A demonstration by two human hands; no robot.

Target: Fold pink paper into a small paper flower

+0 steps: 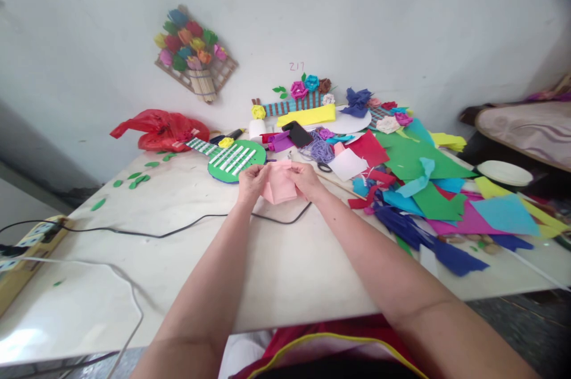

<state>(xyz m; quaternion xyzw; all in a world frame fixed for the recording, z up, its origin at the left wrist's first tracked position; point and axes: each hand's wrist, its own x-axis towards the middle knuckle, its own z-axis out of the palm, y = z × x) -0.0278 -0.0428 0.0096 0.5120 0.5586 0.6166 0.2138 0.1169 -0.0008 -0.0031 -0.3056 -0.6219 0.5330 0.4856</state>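
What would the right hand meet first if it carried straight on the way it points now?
The pink paper already in the fingers of the right hand. Beyond that, probably the purple paper, though the gap in depth is hard to judge from this view.

Pale wall [379, 22] behind white table [178, 284]

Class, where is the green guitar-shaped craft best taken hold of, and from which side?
Probably pinch the near rim of the green guitar-shaped craft, coming from the person's side. That rounded edge faces bare table; white strips cross its face, and a yellow flower sits by its narrow neck, whose end lies near the red bag.
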